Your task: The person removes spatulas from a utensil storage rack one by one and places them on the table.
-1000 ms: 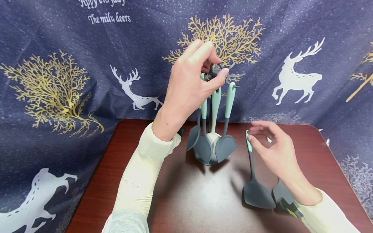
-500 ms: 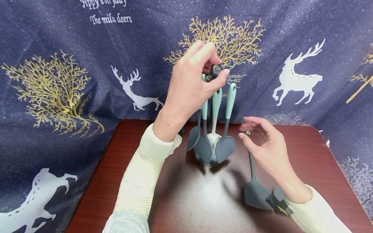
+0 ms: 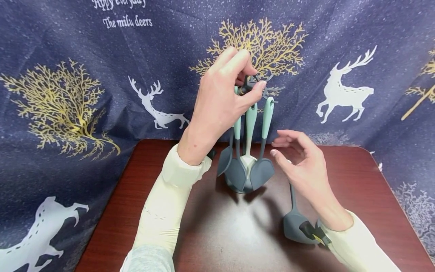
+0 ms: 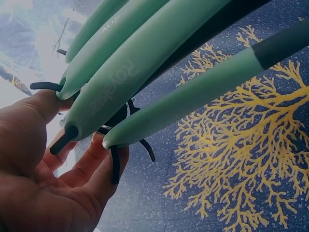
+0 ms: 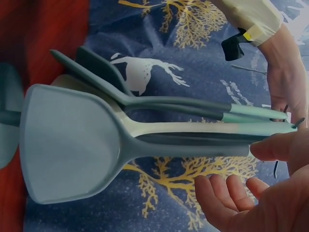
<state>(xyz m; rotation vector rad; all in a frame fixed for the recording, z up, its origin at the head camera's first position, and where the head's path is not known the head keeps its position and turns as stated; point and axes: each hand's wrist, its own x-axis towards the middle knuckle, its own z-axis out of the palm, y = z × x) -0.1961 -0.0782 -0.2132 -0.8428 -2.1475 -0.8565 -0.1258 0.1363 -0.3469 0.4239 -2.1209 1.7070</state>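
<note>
The right hand (image 3: pixel 306 166), fingers loosely parted and grasping nothing, has shifted toward the mint-handled utensils (image 3: pixel 267 119) hung on the rack (image 3: pixel 248 87) and now stands just beside them. The left hand (image 3: pixel 219 92) remains curled around the rack's dark top. A loose turner (image 3: pixel 291 223) lies unmoved on the table (image 3: pixel 217 241); attention appears directed to the hung pieces.

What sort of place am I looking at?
Probably a staged indoor recording spot rather than a working kitchen: a reddish-brown table in front of a deer-print fabric backdrop, with hanging kitchen utensils.
</note>
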